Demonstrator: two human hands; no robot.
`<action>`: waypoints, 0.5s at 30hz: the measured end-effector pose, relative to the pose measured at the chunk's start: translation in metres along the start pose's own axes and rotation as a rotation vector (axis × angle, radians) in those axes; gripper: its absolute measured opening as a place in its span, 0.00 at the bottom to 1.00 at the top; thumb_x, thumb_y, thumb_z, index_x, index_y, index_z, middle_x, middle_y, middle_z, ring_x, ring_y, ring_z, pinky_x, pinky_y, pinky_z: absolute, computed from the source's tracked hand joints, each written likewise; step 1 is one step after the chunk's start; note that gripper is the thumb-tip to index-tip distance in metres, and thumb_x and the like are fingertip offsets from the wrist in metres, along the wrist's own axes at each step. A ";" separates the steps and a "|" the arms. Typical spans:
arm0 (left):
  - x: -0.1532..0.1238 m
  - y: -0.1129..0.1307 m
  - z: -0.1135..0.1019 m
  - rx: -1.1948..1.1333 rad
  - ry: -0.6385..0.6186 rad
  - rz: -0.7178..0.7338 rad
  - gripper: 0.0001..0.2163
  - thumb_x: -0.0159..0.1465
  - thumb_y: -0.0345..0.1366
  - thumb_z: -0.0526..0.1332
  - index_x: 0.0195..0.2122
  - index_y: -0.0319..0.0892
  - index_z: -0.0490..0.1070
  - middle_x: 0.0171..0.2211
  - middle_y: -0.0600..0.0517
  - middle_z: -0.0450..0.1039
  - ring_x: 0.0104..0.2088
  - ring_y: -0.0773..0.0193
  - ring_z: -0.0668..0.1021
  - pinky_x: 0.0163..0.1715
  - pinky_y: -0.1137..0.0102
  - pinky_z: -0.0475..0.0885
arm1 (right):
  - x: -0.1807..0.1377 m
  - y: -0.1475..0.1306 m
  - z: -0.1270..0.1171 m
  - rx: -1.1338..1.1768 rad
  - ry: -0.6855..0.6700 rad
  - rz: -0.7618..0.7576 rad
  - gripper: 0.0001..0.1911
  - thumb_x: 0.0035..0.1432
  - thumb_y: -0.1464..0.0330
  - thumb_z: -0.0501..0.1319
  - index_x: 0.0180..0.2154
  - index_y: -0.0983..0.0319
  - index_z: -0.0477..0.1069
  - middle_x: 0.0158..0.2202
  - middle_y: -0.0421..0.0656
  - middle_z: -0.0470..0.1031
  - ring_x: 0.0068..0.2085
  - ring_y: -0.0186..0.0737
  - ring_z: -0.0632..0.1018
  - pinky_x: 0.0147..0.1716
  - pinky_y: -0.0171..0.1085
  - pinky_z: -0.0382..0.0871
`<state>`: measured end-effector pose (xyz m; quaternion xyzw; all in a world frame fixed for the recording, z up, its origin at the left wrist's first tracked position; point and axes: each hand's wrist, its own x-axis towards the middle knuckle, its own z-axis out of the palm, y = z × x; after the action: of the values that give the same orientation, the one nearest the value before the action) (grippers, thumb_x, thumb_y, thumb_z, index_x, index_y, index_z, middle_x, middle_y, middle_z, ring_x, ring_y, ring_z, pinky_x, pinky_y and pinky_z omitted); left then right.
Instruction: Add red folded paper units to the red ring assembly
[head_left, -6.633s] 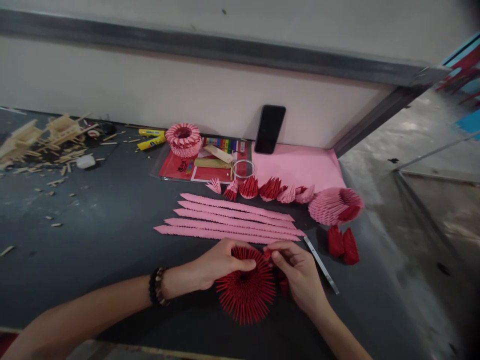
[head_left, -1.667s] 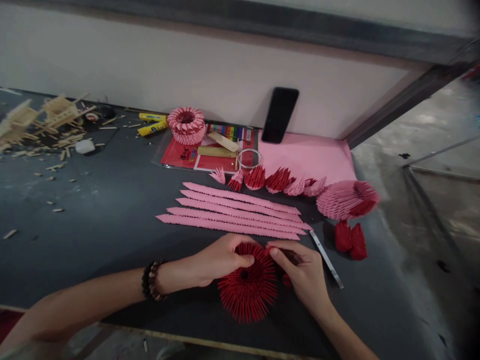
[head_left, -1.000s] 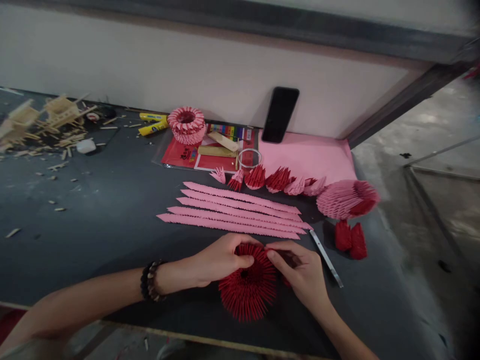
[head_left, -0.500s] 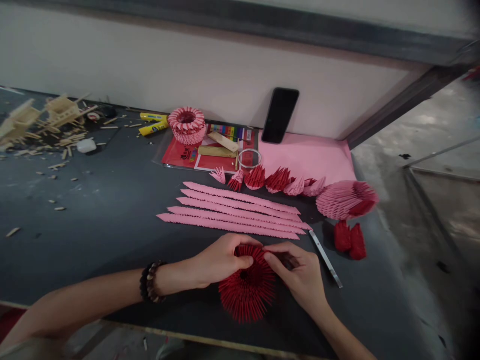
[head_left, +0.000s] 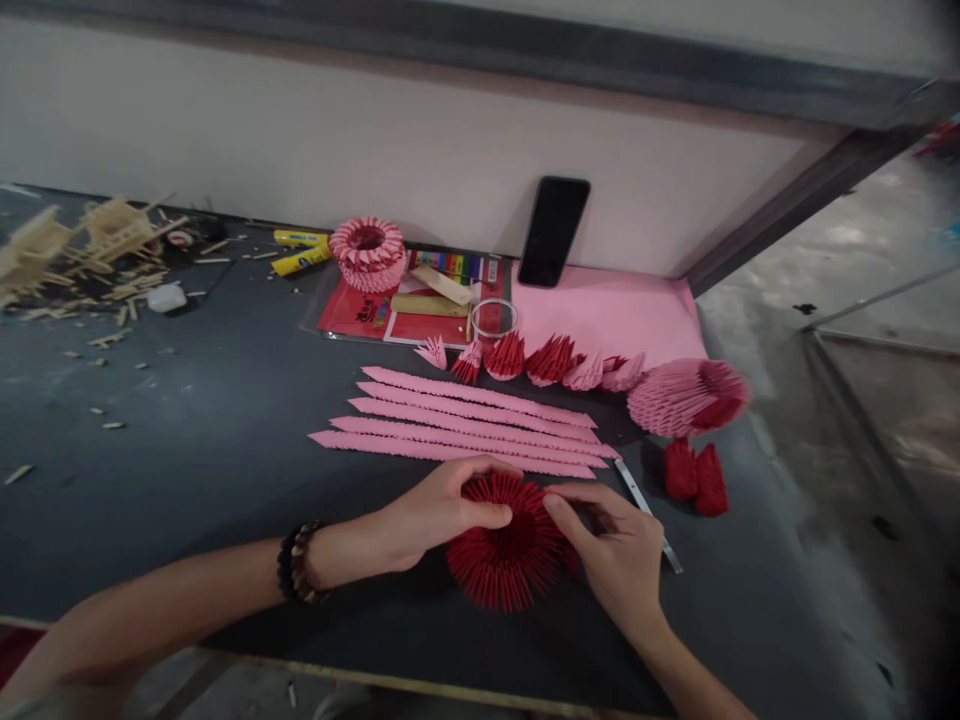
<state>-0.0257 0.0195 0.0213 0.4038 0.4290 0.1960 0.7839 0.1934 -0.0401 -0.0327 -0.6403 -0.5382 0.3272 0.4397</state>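
A round red piece of folded paper (head_left: 510,570), built from many thin pointed units, is between my hands near the table's front edge. My left hand (head_left: 442,510) grips its upper left side, the thumb lying across the top toward the centre hole. At the right rim, my right hand (head_left: 611,540) pinches the edge between thumb and index finger. Its other fingers are curled and partly hidden. Just beyond the hands lie several long pink folded-paper strips (head_left: 472,430). A thin metal strip (head_left: 649,515) rests right of my right hand.
Small red and pink paper pieces (head_left: 551,360) stand in a row behind the strips. Farther right are a larger pink paper piece (head_left: 682,398) and two red pieces (head_left: 696,478). A phone (head_left: 555,232) leans on the wall. Glue sticks (head_left: 301,260) and wooden bits lie left.
The red paper piece has tilted and turned, showing its round top more fully. My right hand has shifted slightly right along its rim, while my left hand keeps its hold.
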 end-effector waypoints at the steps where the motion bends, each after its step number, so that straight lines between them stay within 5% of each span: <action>1: 0.001 0.000 0.000 -0.016 0.002 -0.006 0.21 0.59 0.34 0.70 0.54 0.40 0.76 0.52 0.45 0.80 0.53 0.54 0.79 0.59 0.58 0.69 | 0.000 0.000 0.000 0.017 0.017 0.002 0.08 0.58 0.61 0.73 0.35 0.59 0.84 0.31 0.43 0.86 0.29 0.40 0.84 0.31 0.36 0.81; 7: 0.001 -0.006 0.006 -0.145 0.101 0.004 0.17 0.60 0.33 0.70 0.51 0.39 0.78 0.52 0.44 0.80 0.53 0.55 0.80 0.62 0.56 0.68 | 0.001 0.000 0.002 0.067 0.035 0.016 0.05 0.58 0.64 0.72 0.36 0.58 0.84 0.32 0.41 0.86 0.31 0.40 0.84 0.33 0.35 0.81; 12: -0.006 -0.013 0.015 -0.193 0.180 0.161 0.24 0.60 0.32 0.71 0.59 0.46 0.74 0.66 0.47 0.71 0.66 0.55 0.71 0.70 0.58 0.60 | 0.002 0.003 0.003 0.119 0.134 0.028 0.05 0.57 0.63 0.73 0.34 0.58 0.84 0.32 0.42 0.86 0.31 0.41 0.84 0.32 0.37 0.81; 15: -0.008 -0.022 0.019 -0.280 0.219 0.134 0.25 0.59 0.27 0.69 0.59 0.45 0.74 0.62 0.48 0.75 0.62 0.54 0.75 0.68 0.57 0.63 | 0.002 0.001 0.002 0.108 0.144 0.044 0.05 0.57 0.63 0.72 0.34 0.58 0.83 0.31 0.42 0.85 0.30 0.41 0.83 0.31 0.37 0.80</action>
<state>-0.0151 -0.0081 0.0139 0.2949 0.4525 0.3482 0.7662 0.1926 -0.0375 -0.0344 -0.6492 -0.4727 0.3185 0.5037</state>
